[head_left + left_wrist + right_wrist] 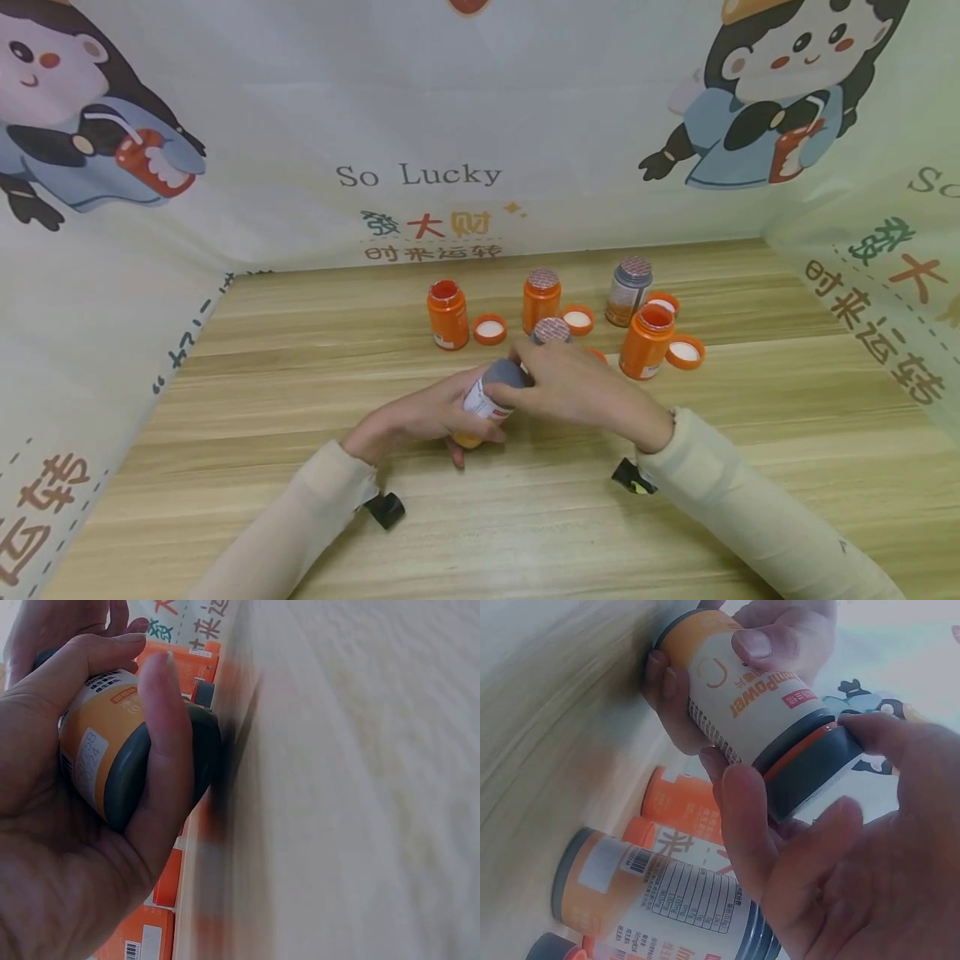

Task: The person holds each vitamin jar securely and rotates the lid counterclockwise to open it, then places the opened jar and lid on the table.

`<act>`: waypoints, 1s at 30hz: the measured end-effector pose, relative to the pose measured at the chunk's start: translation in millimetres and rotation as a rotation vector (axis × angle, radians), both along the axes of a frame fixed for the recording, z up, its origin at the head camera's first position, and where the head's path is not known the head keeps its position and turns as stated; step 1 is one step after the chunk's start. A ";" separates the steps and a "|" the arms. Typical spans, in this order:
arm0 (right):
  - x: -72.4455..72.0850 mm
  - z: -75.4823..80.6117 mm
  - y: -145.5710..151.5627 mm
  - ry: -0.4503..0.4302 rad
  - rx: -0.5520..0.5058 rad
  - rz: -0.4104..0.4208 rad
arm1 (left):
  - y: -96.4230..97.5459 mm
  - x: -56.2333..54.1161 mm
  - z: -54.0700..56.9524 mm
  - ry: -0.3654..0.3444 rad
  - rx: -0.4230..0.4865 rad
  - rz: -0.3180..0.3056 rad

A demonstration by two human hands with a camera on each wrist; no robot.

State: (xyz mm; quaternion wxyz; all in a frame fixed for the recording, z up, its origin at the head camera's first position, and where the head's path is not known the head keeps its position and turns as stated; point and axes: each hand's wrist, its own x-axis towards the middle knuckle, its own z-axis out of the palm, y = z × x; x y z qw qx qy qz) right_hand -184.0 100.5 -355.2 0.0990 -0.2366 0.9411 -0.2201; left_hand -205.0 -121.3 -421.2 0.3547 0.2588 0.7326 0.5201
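A supplement bottle (480, 406) with a white and orange label leans over the table in my left hand (431, 408), which grips it round the body. My right hand (577, 383) pinches its dark grey cap (814, 776) between thumb and fingers. In the right wrist view an orange line shows between the cap and the bottle's shoulder. The left wrist view shows the bottle's dark base (127, 780) with a finger across it. Just behind my right hand stands a second grey bottle (667, 889), whose silvery seal (551, 330) shows in the head view.
Behind stand orange bottles, one open-mouthed at left (447, 315), one sealed (542, 300), another open-mouthed at right (647, 342), and a sealed grey bottle (628, 292). Upturned orange caps with white insides, such as one cap (490, 328), lie beside them. A printed cloth (300, 208) walls the table.
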 end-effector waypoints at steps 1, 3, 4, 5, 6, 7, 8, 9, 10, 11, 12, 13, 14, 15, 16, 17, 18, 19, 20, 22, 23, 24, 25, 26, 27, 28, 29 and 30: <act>-0.2 -0.3 0.0 -0.003 -0.002 0.010 | 0.0 -0.2 0.0 0.001 0.000 -0.002; 0.0 -0.7 -0.1 -0.019 -0.011 0.021 | 0.1 -0.5 -0.2 0.000 0.002 -0.005; 0.0 -0.9 -0.1 -0.027 -0.017 0.025 | 0.0 -0.5 -0.1 -0.001 0.005 -0.005; 0.1 -1.0 0.0 -0.035 -0.022 0.027 | 0.0 -0.6 -0.2 -0.003 0.006 -0.005; 0.2 -1.1 -0.1 -0.045 -0.025 0.026 | 0.0 -0.7 -0.4 -0.005 0.009 -0.006; 0.3 -1.1 -0.1 -0.049 -0.026 0.024 | 0.0 -0.8 -0.4 -0.005 0.009 -0.005; 0.5 -0.9 -0.1 -0.057 -0.029 0.020 | 0.0 -0.9 -0.4 -0.005 0.008 -0.005; 0.6 -0.8 0.0 -0.069 -0.033 0.017 | 0.1 -0.9 -0.4 -0.005 0.010 -0.004; 0.6 -0.8 0.0 -0.083 -0.038 0.017 | 0.1 -0.9 -0.4 -0.004 0.010 -0.005; 0.7 -0.6 0.1 -0.101 -0.042 0.015 | 0.1 -0.9 -0.4 -0.004 0.009 -0.005; 0.9 -0.5 0.1 -0.118 -0.046 0.014 | 0.1 -0.8 -0.3 -0.003 0.009 -0.006; 1.0 -0.3 0.2 -0.128 -0.051 0.011 | 0.1 -0.8 0.0 -0.002 0.011 -0.007; 1.1 0.0 0.2 -0.139 -0.055 0.007 | 0.0 -0.9 0.1 -0.001 0.013 -0.007; 1.2 0.2 0.2 -0.146 -0.057 0.002 | -0.2 -0.9 0.2 0.001 0.016 -0.007; 1.3 0.4 0.3 -0.153 -0.059 -0.006 | -0.2 -1.1 0.4 0.003 0.018 -0.008; 1.2 0.4 0.5 -0.153 -0.059 -0.011 | -0.4 -1.2 0.5 0.005 0.019 -0.008; 1.0 0.3 0.6 -0.154 -0.061 -0.015 | -0.5 -1.4 0.6 0.008 0.020 -0.009; 0.7 0.1 0.8 -0.155 -0.063 -0.017 | -0.5 -1.5 0.6 0.011 0.020 -0.010; 0.4 -0.2 0.9 -0.158 -0.066 -0.017 | -0.7 -1.7 0.6 0.014 0.018 -0.011; -0.1 -0.8 1.1 -0.169 -0.073 -0.013 | -0.7 -1.8 0.7 0.015 0.016 -0.013; -0.4 -1.2 1.3 -0.169 -0.074 -0.009 | -0.7 -1.9 0.5 0.015 0.015 -0.014; -0.5 -1.3 1.4 -0.169 -0.075 -0.006 | -0.7 -2.0 0.3 0.015 0.016 -0.014; -0.6 -1.4 1.4 -0.165 -0.073 -0.005 | -0.6 -2.1 0.2 0.013 0.017 -0.015; -0.7 -1.6 1.3 -0.160 -0.071 -0.004 | -0.6 -2.2 0.1 0.014 0.018 -0.015; -0.7 -1.8 1.3 -0.155 -0.070 -0.004 | -0.5 -2.3 -0.2 0.011 0.018 -0.013; -0.7 -1.8 1.2 -0.149 -0.067 -0.005 | -0.3 -2.3 -0.5 0.010 0.017 -0.011; -0.6 -1.8 1.1 -0.149 -0.067 -0.007 | -0.3 -2.3 -0.7 0.009 0.017 -0.011; -0.2 -1.6 0.7 -0.149 -0.070 -0.005 | -0.3 -2.3 -0.7 0.009 0.017 -0.012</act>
